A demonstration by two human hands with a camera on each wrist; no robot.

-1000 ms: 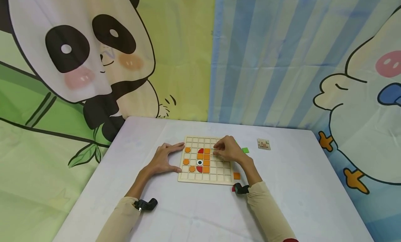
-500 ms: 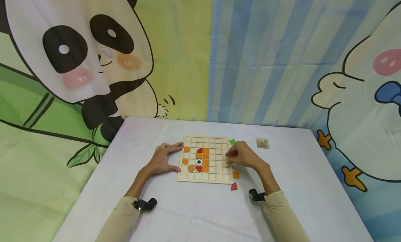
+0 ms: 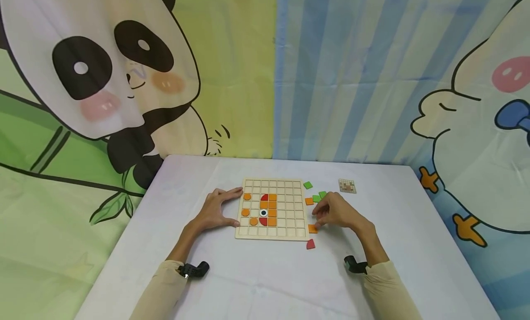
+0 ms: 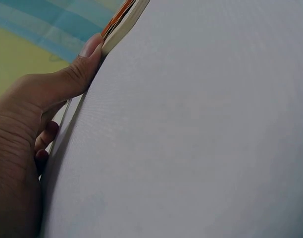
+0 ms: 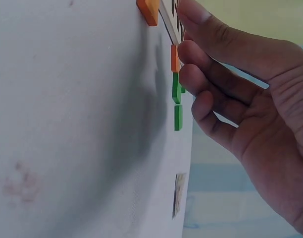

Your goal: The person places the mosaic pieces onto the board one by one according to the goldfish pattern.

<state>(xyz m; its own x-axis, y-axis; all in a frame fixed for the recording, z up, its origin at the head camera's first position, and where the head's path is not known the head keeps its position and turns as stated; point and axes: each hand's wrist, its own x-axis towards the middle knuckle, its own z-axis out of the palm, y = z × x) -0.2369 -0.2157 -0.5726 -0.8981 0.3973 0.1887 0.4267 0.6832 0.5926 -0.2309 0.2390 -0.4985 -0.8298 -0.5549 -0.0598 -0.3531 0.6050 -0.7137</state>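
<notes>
A square wooden grid board [image 3: 291, 218] lies on the white table, bearing orange discs, orange squares, red rounded pieces and a black-and-white eye tile [image 3: 263, 213]. My left hand [image 3: 213, 212] rests at its left edge, thumb and forefinger spread wide. In the left wrist view the thumb [image 4: 75, 74] presses against the board's side. Off the right edge hovers my right hand [image 3: 337, 211], fingers loosely bent and nothing visible between them. Its fingertips are close to an orange square tile [image 3: 313, 229]. The right wrist view has that orange tile [image 5: 149, 11] just beyond the thumb.
Another orange square [image 3: 309, 201] and several green tiles [image 3: 308, 185] lie along the board's right side. A red piece [image 3: 310, 244] sits near the lower right corner. Farther right is a small patterned card [image 3: 347, 186]. Printed curtains [image 3: 232, 80] hang behind the table.
My right hand has moved from over the board to the right and toward me, down to the loose tiles. The left hand has stayed at the board's edge.
</notes>
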